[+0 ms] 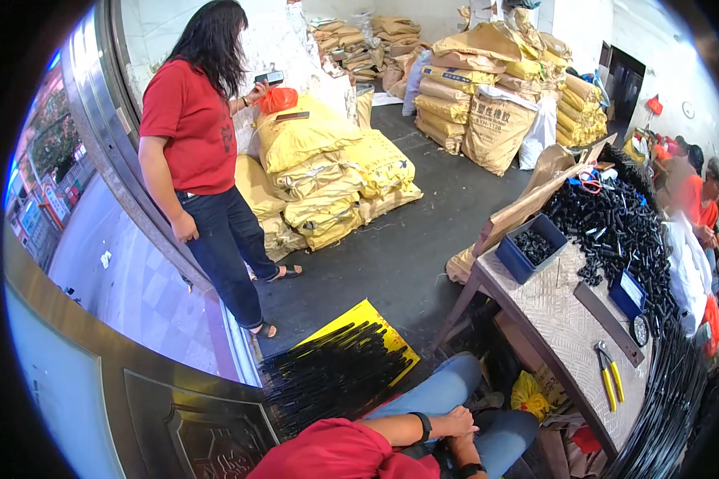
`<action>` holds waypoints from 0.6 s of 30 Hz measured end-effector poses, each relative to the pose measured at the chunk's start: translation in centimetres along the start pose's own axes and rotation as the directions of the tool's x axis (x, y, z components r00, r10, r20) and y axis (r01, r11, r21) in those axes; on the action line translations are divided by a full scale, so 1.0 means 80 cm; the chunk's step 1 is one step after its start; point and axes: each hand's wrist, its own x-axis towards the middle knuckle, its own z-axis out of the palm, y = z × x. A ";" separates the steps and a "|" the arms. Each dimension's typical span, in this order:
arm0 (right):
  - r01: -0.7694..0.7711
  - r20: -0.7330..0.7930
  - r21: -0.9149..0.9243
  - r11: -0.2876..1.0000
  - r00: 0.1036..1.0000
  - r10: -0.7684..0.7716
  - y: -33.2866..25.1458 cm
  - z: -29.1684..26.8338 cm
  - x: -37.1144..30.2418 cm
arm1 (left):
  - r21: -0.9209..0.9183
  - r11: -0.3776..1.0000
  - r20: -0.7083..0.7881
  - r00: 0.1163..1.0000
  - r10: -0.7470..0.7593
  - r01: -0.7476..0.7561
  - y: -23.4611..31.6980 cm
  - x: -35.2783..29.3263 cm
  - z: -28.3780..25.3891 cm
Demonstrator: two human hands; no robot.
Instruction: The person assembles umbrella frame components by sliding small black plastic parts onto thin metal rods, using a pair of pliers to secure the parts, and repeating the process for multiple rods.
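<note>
I sit with my knees in blue jeans [447,383] in front of me. My left hand [454,421], with a black band on its wrist, lies curled over my right hand [461,449], which is mostly hidden; a watch sits on the right wrist. Nothing shows in either hand. On the floor just ahead of my knees lies a bundle of long black rods [335,371] on a yellow sheet [375,315]. To my right stands a worn table [567,319] with yellow-handled pliers [609,374] on it.
A person in a red shirt [196,152] stands by the metal door frame [112,152], holding a phone [268,77]. Yellow sacks [327,168] and brown sacks [495,104] are stacked behind. The table carries a blue bin [533,247] and a heap of black tubes [615,219]. Other people [695,207] sit at far right.
</note>
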 end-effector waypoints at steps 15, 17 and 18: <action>0.022 -0.003 -0.010 1.000 1.000 -0.022 -0.003 0.000 -0.001 | 0.069 0.998 -0.238 0.971 0.021 -0.005 -0.004 0.007 0.036; 0.025 0.000 -0.015 1.000 1.000 -0.025 -0.002 -0.001 -0.001 | 0.141 0.989 -0.306 0.947 0.094 -0.052 -0.008 0.007 0.043; 0.029 -0.001 -0.014 0.999 1.000 -0.029 -0.003 -0.002 -0.001 | 0.215 0.972 -0.368 0.915 0.166 -0.090 -0.010 0.007 0.048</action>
